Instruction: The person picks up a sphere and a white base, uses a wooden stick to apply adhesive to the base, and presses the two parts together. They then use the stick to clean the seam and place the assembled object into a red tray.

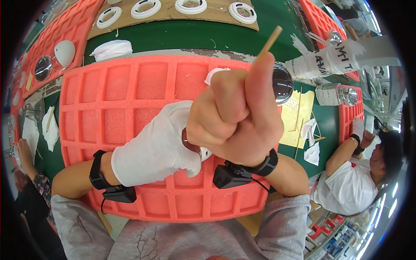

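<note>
My right hand (236,112) is bare and closed, pinching a thin wooden stick (271,40) that points up and away between thumb and forefinger. Below and left of it, my left hand (158,145) wears a white glove. Its fingers curl round a rounded part with a dark glossy face (190,142) and a white rim (206,153); my right hand hides most of that part. Both hands are over a red foam tray (119,82) with square pockets. A dark shiny dome (283,84) shows just beyond my right hand, partly covered by it.
Several white rings (190,5) lie on cardboard (173,18) at the far side. Right of the tray are yellow paper (292,115) with thin sticks, crumpled white tissue (311,154) and a clear bottle (329,94). A co-worker (353,182) sits at right; another person's arm (26,158) is at left.
</note>
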